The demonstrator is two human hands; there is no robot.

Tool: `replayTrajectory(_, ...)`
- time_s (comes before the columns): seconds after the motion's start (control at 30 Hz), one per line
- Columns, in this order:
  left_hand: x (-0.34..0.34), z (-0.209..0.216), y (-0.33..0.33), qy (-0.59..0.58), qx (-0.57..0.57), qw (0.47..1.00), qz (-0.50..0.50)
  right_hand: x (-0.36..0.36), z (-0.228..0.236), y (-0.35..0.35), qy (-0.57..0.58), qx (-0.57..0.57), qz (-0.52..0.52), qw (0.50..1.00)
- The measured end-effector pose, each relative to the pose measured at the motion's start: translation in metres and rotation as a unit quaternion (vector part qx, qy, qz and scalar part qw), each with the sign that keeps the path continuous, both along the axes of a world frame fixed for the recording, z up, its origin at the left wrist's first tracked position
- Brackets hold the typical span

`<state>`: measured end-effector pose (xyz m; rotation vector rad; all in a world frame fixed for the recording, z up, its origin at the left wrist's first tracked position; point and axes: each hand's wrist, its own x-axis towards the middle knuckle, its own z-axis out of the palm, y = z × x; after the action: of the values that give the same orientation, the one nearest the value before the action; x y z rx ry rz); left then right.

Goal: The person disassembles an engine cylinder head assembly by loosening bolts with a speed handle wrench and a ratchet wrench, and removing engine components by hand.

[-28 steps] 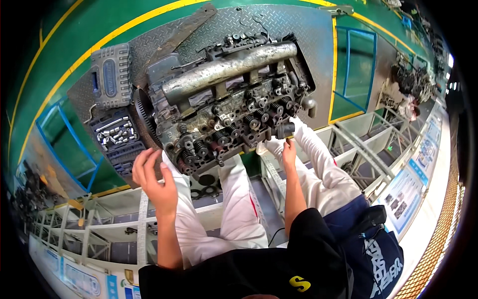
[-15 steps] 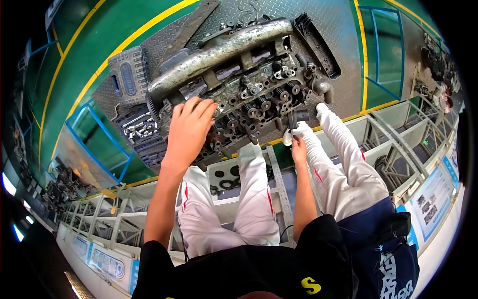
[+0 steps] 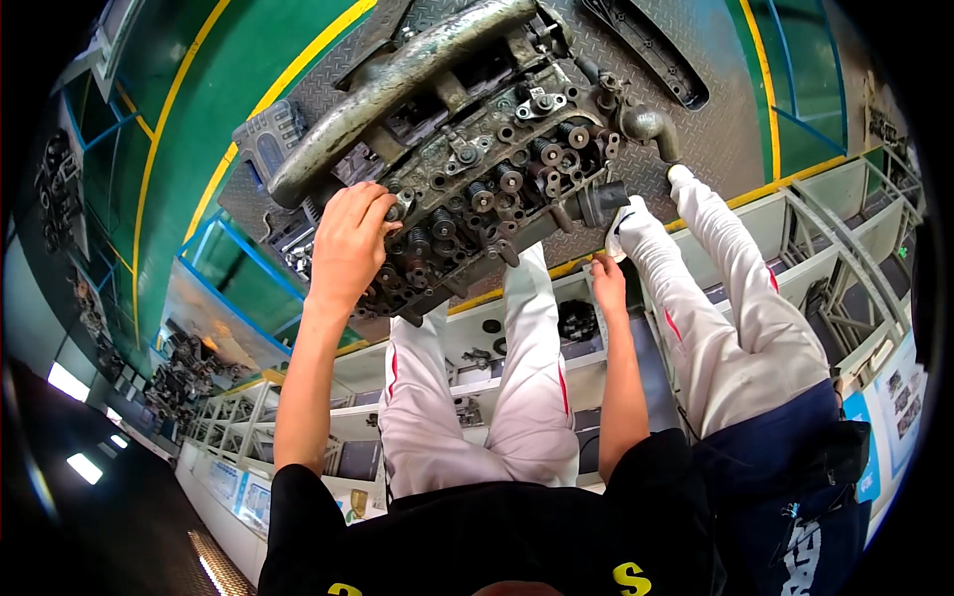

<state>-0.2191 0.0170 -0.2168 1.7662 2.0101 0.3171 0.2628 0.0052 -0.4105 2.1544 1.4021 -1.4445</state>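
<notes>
While the left hand (image 3: 348,243) lies flat on the near edge of the engine head (image 3: 467,169), its fingers are spread over the valve springs (image 3: 477,194) and curl round nothing; I read this grip as released, resting rather than grasping. The right hand (image 3: 606,283) sits below the engine head's lower right corner, beside a dark cylindrical fitting (image 3: 601,204). Its fingers are curled, but I cannot tell whether they hold anything.

The engine head rests on a grey tread-plate platform (image 3: 715,129), tilted across the view, with a long rusty manifold pipe (image 3: 397,74) along its far side and a curved elbow outlet (image 3: 651,124) at the right end.

Hazards, as I judge them:
1. The casting is heavy and oily. If I press on 1 edge, it could shift on the plate and pinch the fingers.
2. The springs and studs stand proud. A hand that slips across them could be cut or jammed.
3. The right hand works close to the overhanging corner. A sudden move of the casting would trap it.
4. My knees, in white trousers (image 3: 517,397), are tight against the platform edge, which leaves little room to draw back.

Surface and room: the plate sits within a green floor (image 3: 179,149) marked by yellow lines (image 3: 149,159). A grey tool case (image 3: 263,149) lies left of the casting and a black cover strip (image 3: 646,50) lies at upper right. Pale metal racks (image 3: 845,258) run along the near side.
</notes>
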Motion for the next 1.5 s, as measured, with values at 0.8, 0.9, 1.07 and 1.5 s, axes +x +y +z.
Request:
replayTrajectory(0.8,-0.022,0.038,-0.124,-0.084,-0.071,0.942,0.318,-0.354,0.174,0.105,0.272,0.317,0.533,0.736)
replayTrajectory(0.9,-0.005,0.028,-0.133,-0.125,-0.053,0.93,0.342,-0.371,0.17,0.106,0.21,0.298,0.58,0.729)
replayTrajectory(1.07,0.011,0.025,-0.126,-0.146,-0.037,0.919,0.365,-0.385,0.173,0.086,0.127,0.309,0.554,0.763)
replayTrajectory(1.5,0.013,0.005,-0.125,-0.134,0.007,0.916,0.378,-0.388,0.135,0.051,0.171,0.425,0.455,0.764)
